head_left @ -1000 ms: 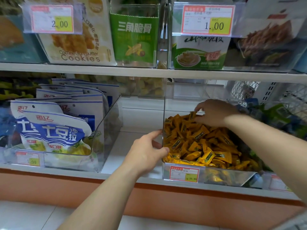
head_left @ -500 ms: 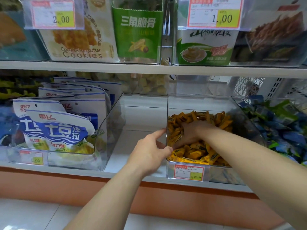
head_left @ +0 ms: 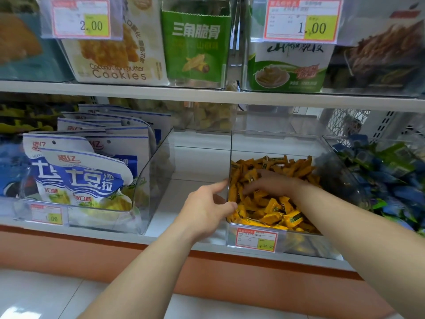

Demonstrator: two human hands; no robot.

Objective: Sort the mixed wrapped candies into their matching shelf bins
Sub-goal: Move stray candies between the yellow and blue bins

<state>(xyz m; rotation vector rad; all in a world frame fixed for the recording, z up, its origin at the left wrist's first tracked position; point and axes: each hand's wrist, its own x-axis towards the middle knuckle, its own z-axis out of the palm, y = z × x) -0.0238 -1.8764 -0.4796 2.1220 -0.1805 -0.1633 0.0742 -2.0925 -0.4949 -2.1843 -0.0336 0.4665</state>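
our left hand (head_left: 207, 203), fingers spread, presses the bin (head_left: 303, 246) at 9 o'clock; right hand (head_left: 270, 184) in yellow candies (head_left: 276, 209), fingers: we cannot tell.

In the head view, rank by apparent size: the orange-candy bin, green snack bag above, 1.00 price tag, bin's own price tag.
1. orange-candy bin, largest
2. green snack bag
3. 1.00 price tag, close behind the bag
4. bin's own price tag, smallest
The upper shelf sits farther off, so true sizes may differ.

Right hand (head_left: 271, 183) blurred, fingertips buried among yellow candies (head_left: 276, 210); bin price tag (head_left: 256, 239) print unreadable.
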